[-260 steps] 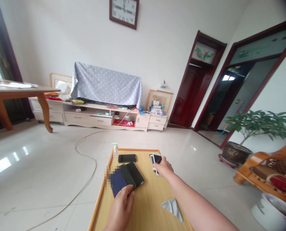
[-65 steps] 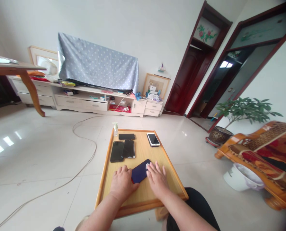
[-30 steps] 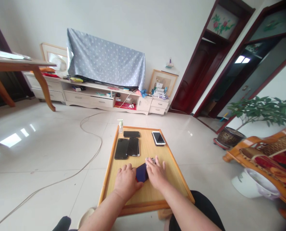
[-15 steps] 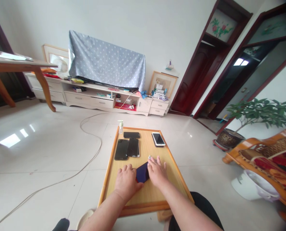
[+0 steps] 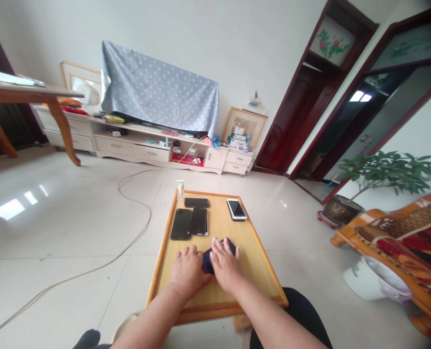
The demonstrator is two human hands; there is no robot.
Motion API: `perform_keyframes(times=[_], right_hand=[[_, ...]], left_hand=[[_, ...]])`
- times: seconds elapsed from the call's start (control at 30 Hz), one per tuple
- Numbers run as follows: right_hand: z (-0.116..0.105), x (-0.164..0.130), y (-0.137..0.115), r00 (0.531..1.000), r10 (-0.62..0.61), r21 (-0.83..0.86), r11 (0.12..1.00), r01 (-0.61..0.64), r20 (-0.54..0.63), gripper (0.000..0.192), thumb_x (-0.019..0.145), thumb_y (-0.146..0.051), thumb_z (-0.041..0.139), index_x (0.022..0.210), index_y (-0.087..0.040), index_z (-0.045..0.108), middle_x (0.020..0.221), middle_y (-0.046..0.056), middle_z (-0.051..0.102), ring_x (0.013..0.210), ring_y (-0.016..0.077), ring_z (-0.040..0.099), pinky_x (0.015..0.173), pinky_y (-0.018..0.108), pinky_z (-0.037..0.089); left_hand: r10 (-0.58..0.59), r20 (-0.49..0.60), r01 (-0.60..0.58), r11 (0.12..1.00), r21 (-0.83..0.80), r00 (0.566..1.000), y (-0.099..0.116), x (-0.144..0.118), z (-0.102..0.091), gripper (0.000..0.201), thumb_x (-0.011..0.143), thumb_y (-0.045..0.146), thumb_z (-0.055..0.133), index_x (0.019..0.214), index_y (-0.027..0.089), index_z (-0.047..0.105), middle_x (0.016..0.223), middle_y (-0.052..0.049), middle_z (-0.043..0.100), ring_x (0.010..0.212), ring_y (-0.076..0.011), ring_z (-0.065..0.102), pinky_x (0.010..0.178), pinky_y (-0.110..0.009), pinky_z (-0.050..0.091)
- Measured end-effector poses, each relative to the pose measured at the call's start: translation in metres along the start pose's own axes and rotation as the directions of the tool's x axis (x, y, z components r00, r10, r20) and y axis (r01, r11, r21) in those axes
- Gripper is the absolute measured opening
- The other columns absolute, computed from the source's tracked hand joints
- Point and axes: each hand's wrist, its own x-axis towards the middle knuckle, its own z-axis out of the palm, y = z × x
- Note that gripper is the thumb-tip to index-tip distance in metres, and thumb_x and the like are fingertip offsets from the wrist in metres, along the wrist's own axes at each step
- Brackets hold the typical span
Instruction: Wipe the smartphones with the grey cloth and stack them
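My left hand (image 5: 187, 267) is closed on the left end of a flat dark blue thing with a red edge (image 5: 207, 262), its thumb along the near side. The kind of thing is hidden by the hands. Across its top lies my right hand (image 5: 227, 264), palm down, fingers nearly straight. A small white piece, perhaps tissue or cloth (image 5: 214, 239), sticks out under the right fingertips. Just beyond are a large black phone (image 5: 181, 224) and another dark phone (image 5: 198, 221) overlapping it. A third black phone (image 5: 196, 202) lies crosswise behind them.
A white phone (image 5: 236, 209) rests on a dark one at the small wooden table's (image 5: 248, 271) right side. A pump bottle (image 5: 180, 190) stands at its far left corner. A cable (image 5: 128, 247) crosses the floor to the left; a white bin (image 5: 370, 277) stands right.
My right hand has slid left over the dark blue thing, the white piece moving with it, uncovering its right end. My left hand keeps its hold. The view has shifted slightly.
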Motion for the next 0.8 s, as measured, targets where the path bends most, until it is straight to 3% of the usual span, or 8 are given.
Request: perform_keyframes(times=[0.17, 0.27, 0.4, 0.5, 0.57, 0.73, 0.8], right_hand=[[0.009, -0.045, -0.023, 0.977, -0.205, 0.075, 0.977, 0.201, 0.052, 0.051, 0.106, -0.049, 0.015, 0.154, -0.039, 0.03, 0.16, -0.004, 0.03, 0.152, 0.0293, 0.01, 0.117, 0.068, 0.002], [0.005, -0.061, -0.013, 0.969, -0.238, 0.085, 0.969, 0.232, 0.069, 0.05, 0.106, -0.049, 0.016, 0.153, -0.04, 0.031, 0.159, -0.004, 0.032, 0.152, 0.0282, 0.012, 0.117, 0.068, 0.001], [-0.004, -0.05, 0.02, 0.993, -0.121, 0.034, 0.992, 0.12, 0.012, 0.05, 0.106, -0.049, 0.018, 0.149, -0.04, 0.039, 0.158, -0.006, 0.033, 0.152, 0.0282, 0.009, 0.117, 0.068, -0.002], [-0.011, -0.03, 0.037, 0.997, 0.06, -0.004, 0.998, -0.06, -0.052, 0.052, 0.105, -0.048, 0.018, 0.148, -0.034, 0.044, 0.158, -0.003, 0.034, 0.152, 0.0293, 0.008, 0.116, 0.069, 0.001], [-0.011, -0.024, 0.036, 0.993, 0.1, -0.013, 0.995, -0.102, -0.069, 0.052, 0.105, -0.047, 0.019, 0.148, -0.032, 0.044, 0.157, -0.001, 0.035, 0.152, 0.0289, 0.009, 0.117, 0.068, 0.001], [0.004, -0.037, 0.008, 0.989, -0.151, 0.041, 0.988, 0.151, -0.001, 0.049, 0.105, -0.045, 0.021, 0.15, -0.036, 0.039, 0.159, -0.002, 0.032, 0.15, 0.025, 0.02, 0.119, 0.063, 0.0], [0.004, -0.036, 0.004, 0.983, -0.182, 0.052, 0.982, 0.181, 0.011, 0.048, 0.106, -0.044, 0.021, 0.148, -0.038, 0.041, 0.158, -0.003, 0.035, 0.15, 0.0245, 0.02, 0.118, 0.063, -0.002]], left_hand=[[0.033, -0.025, -0.032, 0.998, 0.048, 0.999, 0.001, -0.005, 0.002, 0.032, 0.08, 0.027, 0.052, 0.11, 0.024, 0.065, 0.109, -0.011, 0.059, 0.102, -0.0298, 0.054, 0.086, -0.042, 0.036], [0.026, -0.022, -0.025, 0.998, 0.053, 0.999, 0.002, -0.004, 0.003, 0.027, 0.079, 0.033, 0.055, 0.102, 0.023, 0.066, 0.107, -0.012, 0.059, 0.101, -0.0305, 0.055, 0.085, -0.043, 0.037], [0.031, -0.021, -0.03, 0.999, 0.02, 0.999, 0.004, -0.001, 0.003, 0.045, 0.071, 0.057, 0.064, 0.1, 0.022, 0.067, 0.105, -0.012, 0.059, 0.102, -0.0324, 0.054, 0.087, -0.044, 0.038], [0.026, -0.017, -0.026, 1.0, 0.016, 1.0, 0.006, 0.0, 0.003, 0.05, 0.067, 0.058, 0.067, 0.101, 0.022, 0.067, 0.104, -0.012, 0.058, 0.104, -0.0323, 0.053, 0.089, -0.044, 0.039], [0.021, -0.01, -0.02, 1.0, 0.019, 1.0, 0.007, 0.001, 0.002, 0.05, 0.066, 0.057, 0.067, 0.101, 0.021, 0.066, 0.105, -0.012, 0.058, 0.103, -0.0321, 0.053, 0.089, -0.044, 0.038], [0.033, 0.009, -0.033, 0.999, 0.022, 0.999, 0.009, 0.001, 0.002, 0.038, 0.075, 0.046, 0.057, 0.102, 0.02, 0.065, 0.107, -0.013, 0.058, 0.101, -0.0306, 0.054, 0.088, -0.043, 0.039], [0.042, 0.015, -0.042, 0.999, 0.025, 0.999, 0.01, 0.001, 0.002, 0.038, 0.075, 0.043, 0.057, 0.103, 0.02, 0.065, 0.106, -0.013, 0.058, 0.101, -0.0308, 0.054, 0.087, -0.043, 0.039]])
